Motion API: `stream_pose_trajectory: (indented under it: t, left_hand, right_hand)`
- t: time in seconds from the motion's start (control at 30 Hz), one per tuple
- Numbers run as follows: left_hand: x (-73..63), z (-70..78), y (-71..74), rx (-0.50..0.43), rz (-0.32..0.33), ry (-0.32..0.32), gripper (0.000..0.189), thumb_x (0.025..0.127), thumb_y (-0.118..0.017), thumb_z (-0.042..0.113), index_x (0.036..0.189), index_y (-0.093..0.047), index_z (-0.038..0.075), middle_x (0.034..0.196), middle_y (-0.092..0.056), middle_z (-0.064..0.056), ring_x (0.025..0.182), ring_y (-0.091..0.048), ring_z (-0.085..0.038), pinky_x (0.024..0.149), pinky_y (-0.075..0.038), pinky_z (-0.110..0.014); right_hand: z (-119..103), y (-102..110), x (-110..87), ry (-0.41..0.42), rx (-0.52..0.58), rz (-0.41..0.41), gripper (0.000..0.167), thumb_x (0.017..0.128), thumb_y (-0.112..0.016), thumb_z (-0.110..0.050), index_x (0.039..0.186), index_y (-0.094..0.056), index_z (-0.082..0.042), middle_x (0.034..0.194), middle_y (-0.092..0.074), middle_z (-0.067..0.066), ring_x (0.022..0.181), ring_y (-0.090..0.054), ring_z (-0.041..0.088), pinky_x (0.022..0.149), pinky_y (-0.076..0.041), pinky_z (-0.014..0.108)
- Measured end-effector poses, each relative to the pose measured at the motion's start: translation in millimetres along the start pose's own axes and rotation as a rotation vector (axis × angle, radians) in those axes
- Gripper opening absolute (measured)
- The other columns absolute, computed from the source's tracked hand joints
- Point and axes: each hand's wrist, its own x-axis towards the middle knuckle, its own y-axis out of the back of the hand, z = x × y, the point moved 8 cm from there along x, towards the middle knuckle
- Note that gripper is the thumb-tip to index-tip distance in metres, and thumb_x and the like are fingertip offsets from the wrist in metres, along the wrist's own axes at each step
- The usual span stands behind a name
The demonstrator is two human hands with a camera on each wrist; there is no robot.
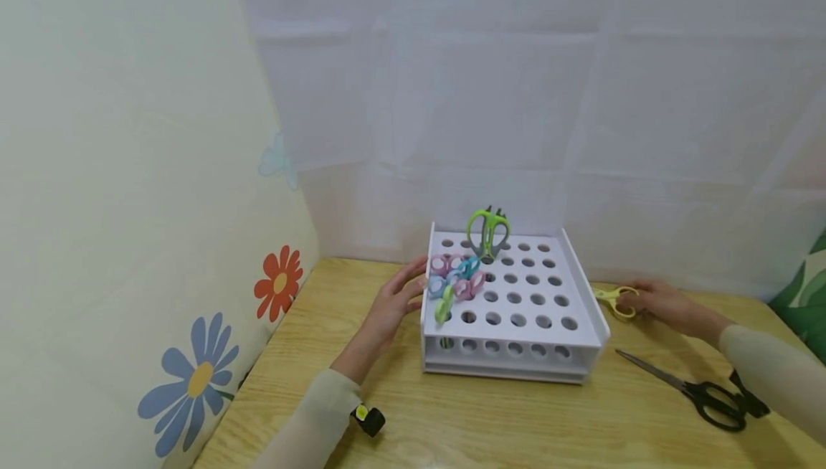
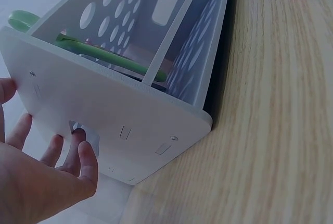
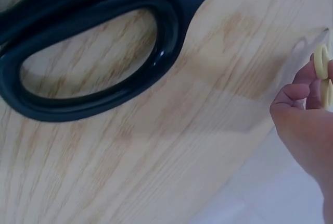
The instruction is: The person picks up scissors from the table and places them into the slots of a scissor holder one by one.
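A white rack (image 1: 503,334) with rows of round holes stands on the table. My left hand (image 1: 389,306) rests against its left side; in the left wrist view a fingertip reaches into the slot of the side panel (image 2: 140,122). Beyond the rack's right side, my right hand (image 1: 661,308) pinches the yellow handle of a pair of scissors (image 1: 608,296), whose blades are hidden in the head view. In the rack's left columns stand several small scissors, among them pink ones (image 1: 467,288) and green ones (image 1: 444,305). Larger green-and-grey scissors (image 1: 487,236) stand at the back.
Large black-handled scissors (image 1: 693,389) lie on the wooden table (image 1: 503,419) under my right forearm, blades toward the rack. A white cloth (image 1: 484,96) hangs behind the table. On the left is a panel with flower prints (image 1: 200,379).
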Motion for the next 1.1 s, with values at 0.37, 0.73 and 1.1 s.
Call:
stream_pose_trajectory:
  t: [0.37,0.73,1.1]
  left_hand:
    - [-0.2,-2.7,-0.5,-0.013,0.007,-0.002,0.046,0.105,-0.059,0.023,0.150,-0.053,0.022,0.148,-0.051,-0.004,0.127,-0.053,-0.031,0.101,-0.046,-0.051]
    - [2.0,-2.8,0.7,-0.025,0.004,-0.019,0.048,0.103,-0.063,0.029,0.149,-0.054,0.022,0.148,-0.050,-0.005,0.128,-0.053,-0.031,0.103,-0.044,-0.054]
    - [1.7,-4.0,0.1,-0.031,0.001,-0.011,0.046,0.104,-0.060,0.026,0.150,-0.053,0.022,0.149,-0.049,-0.006,0.126,-0.054,-0.031,0.104,-0.043,-0.053]
  right_hand:
    - [1,19,-11.3,-0.047,-0.016,0.083,0.045,0.103,-0.060,-0.016,0.127,-0.050,0.021,0.104,-0.067,0.007,0.086,-0.059,0.015,0.073,-0.053,0.032]
    - [-26,44,-23.7,0.010,-0.024,0.142,0.052,0.108,-0.055,-0.025,0.135,-0.047,0.019,0.110,-0.067,0.005,0.097,-0.063,0.016,0.081,-0.055,0.035]
    - [-64,77,-35.4,0.086,0.134,0.179,0.031,0.109,-0.052,-0.021,0.127,-0.059,0.004,0.104,-0.066,-0.001,0.092,-0.064,0.013,0.077,-0.055,0.027]
